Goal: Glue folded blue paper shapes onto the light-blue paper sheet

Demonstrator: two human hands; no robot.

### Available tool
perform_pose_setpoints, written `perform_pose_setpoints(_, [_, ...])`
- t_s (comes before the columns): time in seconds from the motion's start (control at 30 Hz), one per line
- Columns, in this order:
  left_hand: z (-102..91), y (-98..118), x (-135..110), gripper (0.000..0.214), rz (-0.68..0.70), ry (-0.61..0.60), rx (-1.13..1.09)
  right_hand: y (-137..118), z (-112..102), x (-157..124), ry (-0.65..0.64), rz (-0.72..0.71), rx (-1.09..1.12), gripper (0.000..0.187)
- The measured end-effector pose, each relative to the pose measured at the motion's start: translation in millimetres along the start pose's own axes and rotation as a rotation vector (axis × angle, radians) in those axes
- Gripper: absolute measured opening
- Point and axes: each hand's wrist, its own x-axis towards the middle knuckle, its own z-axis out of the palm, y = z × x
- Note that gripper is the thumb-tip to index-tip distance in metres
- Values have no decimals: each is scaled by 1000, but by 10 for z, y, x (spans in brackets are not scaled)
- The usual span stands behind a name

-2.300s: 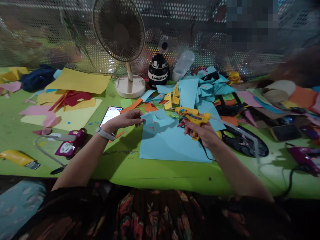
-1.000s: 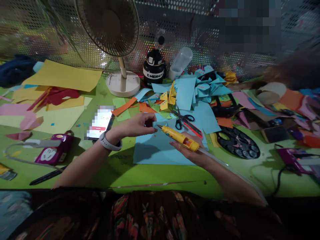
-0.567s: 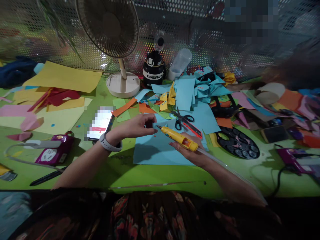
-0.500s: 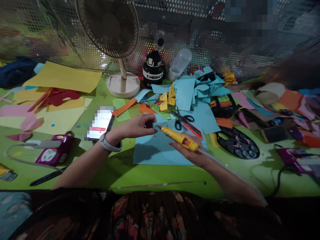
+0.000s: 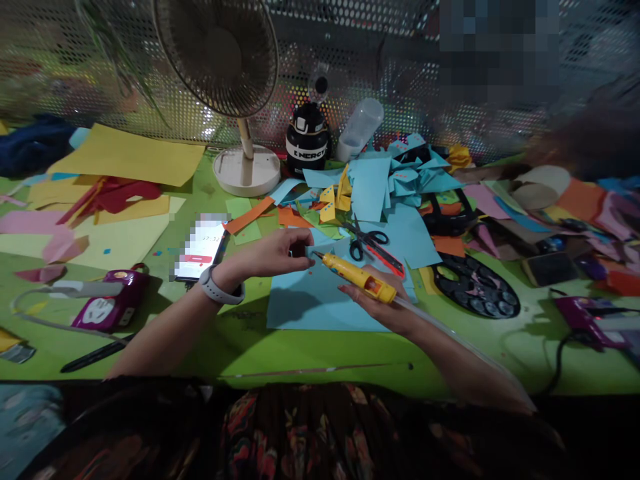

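My left hand, with a pale watch on its wrist, pinches a small piece of blue paper. In my right hand is a yellow hot glue pen, a long clear rod trailing from its back end. Its dark pointed tip is at the left fingertips, close to the small blue piece; whether they touch cannot be made out. Beneath both hands lies a larger blue paper sheet. Black scissors and a red cutter rest just beyond my right hand.
Blue paper pieces are heaped at the back. A fan and a black bottle stand behind. The lit phone and a purple power strip lie left. To the right are a black palette and a second purple strip.
Both hands, the small blue piece and the glue pen hold nearly the same positions. The phone's displayed digits have changed.
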Motion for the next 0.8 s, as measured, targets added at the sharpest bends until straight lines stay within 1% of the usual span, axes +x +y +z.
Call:
perform_pose_setpoints(0.13, [5, -3, 1, 15, 1, -1, 6, -31, -11, 9, 0, -26, -15, 34])
perform_pose_setpoints(0.23, [9, -7, 3, 15, 4, -2, 5, -43, -7, 14, 9, -31, -9, 36])
perform_pose_setpoints(0.33, [11, -11, 0, 15, 10, -3, 3, -31, 2, 13, 5, -25, -18, 39])
perform_pose_setpoints(0.47, [7, -21, -6, 16, 12, -5, -4, -15, 6, 8, 3, -6, -13, 38])
perform_pose_setpoints(0.8, [6, -34, 2, 15, 31, 5, 5, -68, -13, 21, -5, 14, -22, 37])
